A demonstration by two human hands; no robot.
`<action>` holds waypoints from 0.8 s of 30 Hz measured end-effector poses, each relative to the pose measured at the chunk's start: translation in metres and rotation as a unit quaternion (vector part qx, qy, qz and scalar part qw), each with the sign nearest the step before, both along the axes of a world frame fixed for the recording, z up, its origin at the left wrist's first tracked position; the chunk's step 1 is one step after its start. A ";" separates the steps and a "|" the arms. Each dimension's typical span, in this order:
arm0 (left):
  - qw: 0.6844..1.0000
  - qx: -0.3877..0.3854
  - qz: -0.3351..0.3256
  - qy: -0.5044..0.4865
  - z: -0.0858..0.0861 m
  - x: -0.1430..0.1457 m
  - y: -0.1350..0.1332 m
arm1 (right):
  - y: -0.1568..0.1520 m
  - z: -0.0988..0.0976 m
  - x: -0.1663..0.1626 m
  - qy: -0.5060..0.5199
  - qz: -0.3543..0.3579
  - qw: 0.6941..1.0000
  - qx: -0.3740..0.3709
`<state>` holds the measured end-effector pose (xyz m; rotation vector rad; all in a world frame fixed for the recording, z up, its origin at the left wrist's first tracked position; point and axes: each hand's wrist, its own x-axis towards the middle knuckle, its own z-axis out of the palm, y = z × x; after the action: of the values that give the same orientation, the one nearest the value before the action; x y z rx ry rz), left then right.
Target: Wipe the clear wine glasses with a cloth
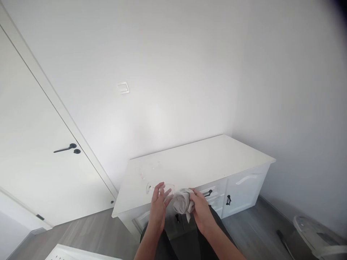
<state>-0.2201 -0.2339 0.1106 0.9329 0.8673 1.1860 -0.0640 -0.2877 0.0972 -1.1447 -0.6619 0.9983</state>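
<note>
My left hand (159, 204) is closed around a clear wine glass (170, 188), which lies sideways with its round foot pointing left and its bowl toward the right. A crumpled light grey cloth (182, 202) is bunched in my right hand (200, 206), close beside the bowl's rim. Whether the cloth touches the glass I cannot tell. Both hands are above the front edge of a white cabinet (200, 155). Farther back on its left end, faint outlines of clear glassware (142, 175) show; their shapes are hard to make out.
Black handles (228, 199) stick out from the cabinet's front. At the left stands a white door with a black lever handle (65, 148). A white perforated item (70, 252) is at the lower left, and a clear plastic chair-like piece (311, 234) at the lower right.
</note>
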 end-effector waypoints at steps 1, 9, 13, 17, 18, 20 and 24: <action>0.999 0.018 0.009 0.027 0.001 0.003 -0.002 | -0.002 0.004 -0.005 -0.029 -0.027 0.999 0.010; 0.985 0.089 0.060 0.138 0.010 0.011 -0.010 | -0.009 0.005 -0.033 -0.260 -0.077 0.958 0.091; 0.971 0.140 0.061 0.186 0.018 0.000 -0.011 | -0.013 0.011 -0.031 -0.214 0.012 0.974 0.073; 0.940 0.209 0.069 0.262 0.029 -0.006 -0.016 | -0.020 0.018 -0.025 -0.019 0.185 0.973 0.136; 0.933 0.227 0.067 0.273 0.031 -0.006 -0.019 | -0.022 0.018 -0.026 0.028 0.200 0.969 0.144; 0.921 0.255 0.048 0.291 0.034 -0.004 -0.024 | -0.027 0.014 -0.027 0.077 0.201 0.965 0.149; 0.925 0.241 0.012 0.292 0.034 0.000 -0.034 | -0.036 0.004 -0.025 -0.004 0.212 0.964 0.162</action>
<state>-0.2205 -0.2683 0.1443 1.7418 1.0732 1.1783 -0.0895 -0.3235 0.1013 -0.7313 -1.0637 1.1916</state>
